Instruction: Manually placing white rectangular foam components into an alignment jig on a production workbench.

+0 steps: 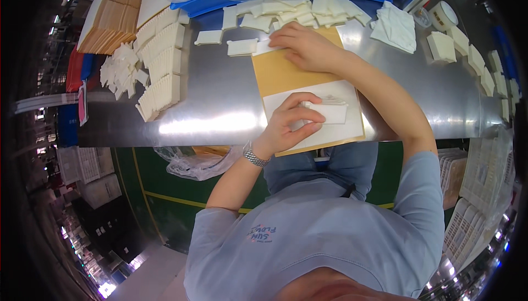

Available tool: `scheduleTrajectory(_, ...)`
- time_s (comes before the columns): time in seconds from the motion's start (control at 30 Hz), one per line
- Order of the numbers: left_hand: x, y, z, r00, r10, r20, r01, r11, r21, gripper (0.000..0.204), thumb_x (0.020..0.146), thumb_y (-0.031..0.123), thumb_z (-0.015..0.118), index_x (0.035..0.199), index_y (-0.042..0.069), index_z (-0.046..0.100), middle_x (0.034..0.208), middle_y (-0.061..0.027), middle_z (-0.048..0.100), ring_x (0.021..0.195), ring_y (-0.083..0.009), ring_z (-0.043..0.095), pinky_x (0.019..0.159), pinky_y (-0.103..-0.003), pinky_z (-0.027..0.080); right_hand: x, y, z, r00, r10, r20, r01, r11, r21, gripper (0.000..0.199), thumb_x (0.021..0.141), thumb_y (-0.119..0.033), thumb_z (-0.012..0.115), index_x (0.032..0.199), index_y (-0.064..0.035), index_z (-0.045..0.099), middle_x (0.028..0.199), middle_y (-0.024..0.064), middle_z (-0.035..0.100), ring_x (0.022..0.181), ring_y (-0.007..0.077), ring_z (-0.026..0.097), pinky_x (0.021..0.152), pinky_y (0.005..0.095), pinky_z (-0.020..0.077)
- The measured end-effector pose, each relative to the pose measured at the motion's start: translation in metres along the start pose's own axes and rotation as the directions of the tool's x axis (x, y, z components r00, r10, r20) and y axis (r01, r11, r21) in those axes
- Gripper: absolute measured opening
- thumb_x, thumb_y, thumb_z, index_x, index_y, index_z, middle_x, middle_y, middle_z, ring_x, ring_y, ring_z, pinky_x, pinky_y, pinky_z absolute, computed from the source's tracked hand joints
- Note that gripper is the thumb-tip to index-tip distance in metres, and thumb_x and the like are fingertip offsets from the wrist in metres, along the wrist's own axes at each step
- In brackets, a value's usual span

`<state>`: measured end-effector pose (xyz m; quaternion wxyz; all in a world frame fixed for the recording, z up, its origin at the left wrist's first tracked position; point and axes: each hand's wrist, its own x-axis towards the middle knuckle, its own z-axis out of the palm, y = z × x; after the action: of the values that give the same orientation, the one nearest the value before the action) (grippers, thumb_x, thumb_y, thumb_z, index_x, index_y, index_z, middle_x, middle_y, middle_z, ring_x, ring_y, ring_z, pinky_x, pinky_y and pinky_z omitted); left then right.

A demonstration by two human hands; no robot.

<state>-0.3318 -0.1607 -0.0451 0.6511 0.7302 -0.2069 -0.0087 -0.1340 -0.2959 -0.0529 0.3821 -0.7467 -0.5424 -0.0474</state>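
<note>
My left hand point(294, 122), with a metal watch at its wrist, is closed around the end of a small stack of white flat pieces point(333, 113). The stack is over a white sheet point(286, 100), which lies on a tan board point(275, 75) at the table's near edge. Farther off, my right hand point(308, 48) reaches across the board, its fingers bent down onto a white flat piece point(263, 47). Just left of those fingers lies a similar white piece point(242, 47). The right fingertips are partly hidden, so their grip shows only in part.
A heap of white pieces point(291, 9) lies before a blue tray point(203, 5) covered in clear plastic. Rows of white pieces point(165, 64) and stacked tan boards point(113, 15) stand left. A folded white cloth point(394, 27), a white tub point(443, 15) and more pieces point(441, 47) are right.
</note>
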Motion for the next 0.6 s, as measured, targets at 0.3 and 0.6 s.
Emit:
scheduleTrajectory(0.3, 0.006, 0.000, 0.003, 0.990, 0.121, -0.067, -0.122, 0.992, -0.011, 0.023, 0.086, 0.002, 0.078, 0.107, 0.011, 0.076, 0.128, -0.0085, 0.059, 0.106, -0.0173, 0.060, 0.087, -0.030, 0.047, 0.080, 0.023, 0.020, 0.939, 0.334, 0.083, -0.329, 0.942, -0.065, 0.027, 0.102, -0.024, 0.057, 0.124, -0.0108, 0.065, 0.103, 0.0117, 0.074, 0.086, 0.0332, 0.069, 0.078, 0.0422, 0.0556)
scheduleTrajectory(0.6, 0.002, -0.005, 0.001, 0.986, 0.143, -0.081, -0.143, 0.990, 0.004, 0.024, 0.086, 0.007, 0.076, 0.111, 0.007, 0.075, 0.134, -0.0166, 0.056, 0.126, -0.0307, 0.052, 0.105, -0.042, 0.041, 0.022, -0.018, -0.048, 0.664, 0.685, -0.299, -0.348, 0.638, 0.687, 0.031, 0.104, -0.030, 0.060, 0.114, -0.0002, 0.065, 0.096, 0.0063, 0.071, 0.076, 0.0126, 0.068, 0.064, 0.0252, 0.0499)
